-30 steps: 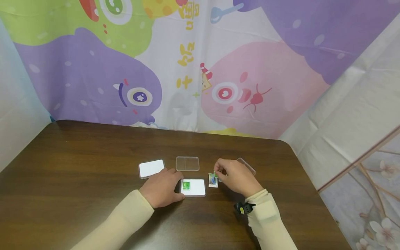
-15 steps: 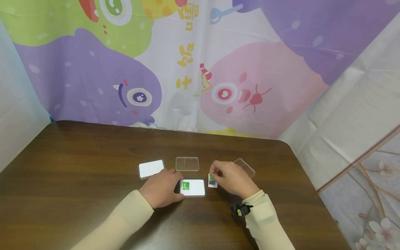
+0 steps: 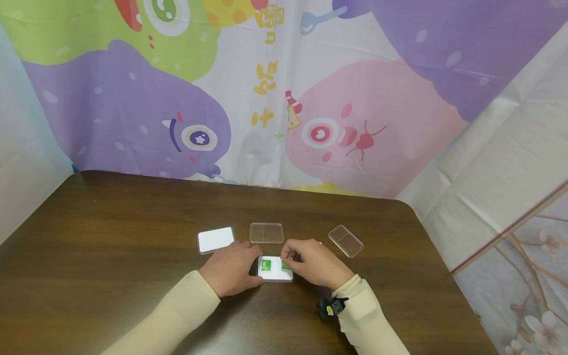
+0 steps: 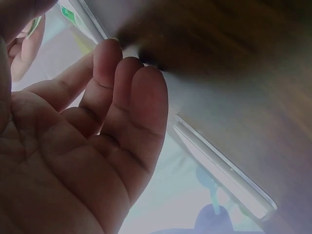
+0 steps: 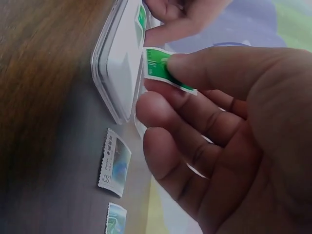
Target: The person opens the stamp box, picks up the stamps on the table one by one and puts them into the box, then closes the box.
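Note:
In the head view a shallow clear case with a white insert lies on the table. A green postage stamp rests on its left half. My left hand holds the case's left end, thumb at the near corner and forefinger at the far one. My right hand pinches a second green stamp by its edge between thumb and forefinger, over the case's right half. Beneath that hand in the right wrist view, a picture stamp marked 20 and another stamp lie on the table.
Another case with a white insert lies to the left, partly behind my left hand. Two clear lids lie farther back: one lid behind the case, the other lid slanted at the right. A printed curtain closes off the table's far edge.
My right hand has moved left from the picture stamp to above the case, carrying the pinched green stamp. The right lid now shows fully. My left hand has stayed at the case.

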